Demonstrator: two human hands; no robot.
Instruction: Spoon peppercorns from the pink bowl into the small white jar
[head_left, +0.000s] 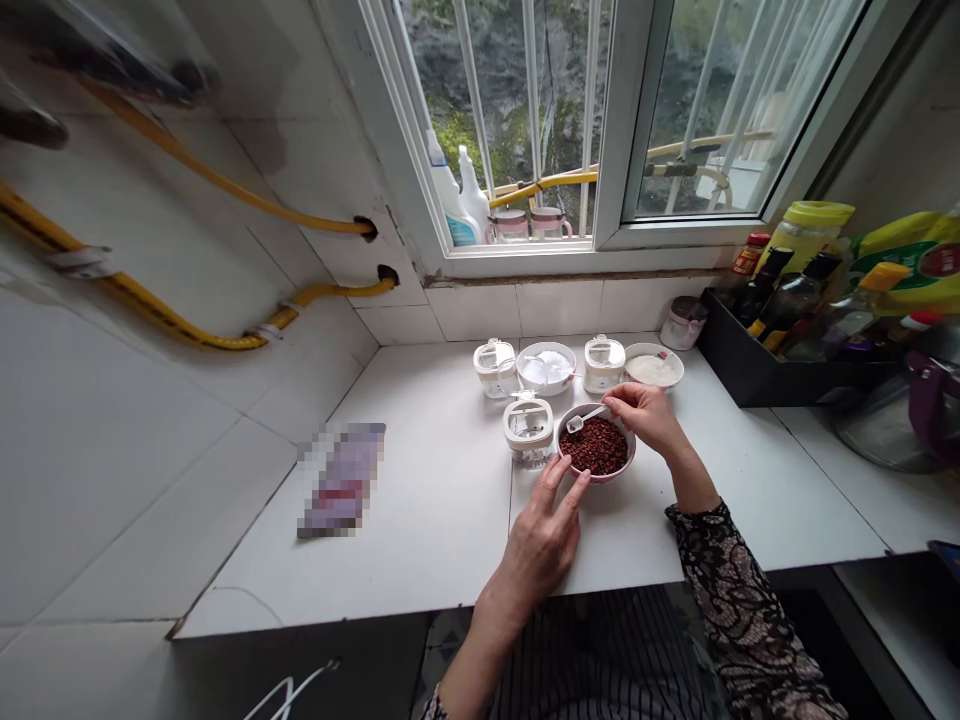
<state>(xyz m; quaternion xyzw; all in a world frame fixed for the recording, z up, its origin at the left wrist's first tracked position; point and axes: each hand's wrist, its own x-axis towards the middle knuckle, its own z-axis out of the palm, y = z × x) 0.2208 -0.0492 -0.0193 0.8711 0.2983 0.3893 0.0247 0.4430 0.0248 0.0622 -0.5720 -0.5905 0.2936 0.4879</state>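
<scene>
A bowl (pixel 597 480) of dark red peppercorns (pixel 600 447) stands on the white counter. My right hand (pixel 643 415) is closed on the handle of a small white spoon (pixel 576 424), whose tip is over the peppercorns. The fingers of my left hand (pixel 544 530) are apart, with fingertips at the near left rim of the bowl. Left of the bowl is a lidded clear jar (pixel 529 430). Behind stand another jar (pixel 495 368), a bowl of white grains (pixel 547 368), a third jar (pixel 604 363) and a bowl of off-white grains (pixel 654 369).
A blurred purple packet (pixel 349 480) lies on the counter (pixel 427 530) at the left. At the right, a black box (pixel 795 385) holds several bottles, with a small jar (pixel 683 323) beside it. A glass pot with a purple handle (pixel 930 410) stands at the far right.
</scene>
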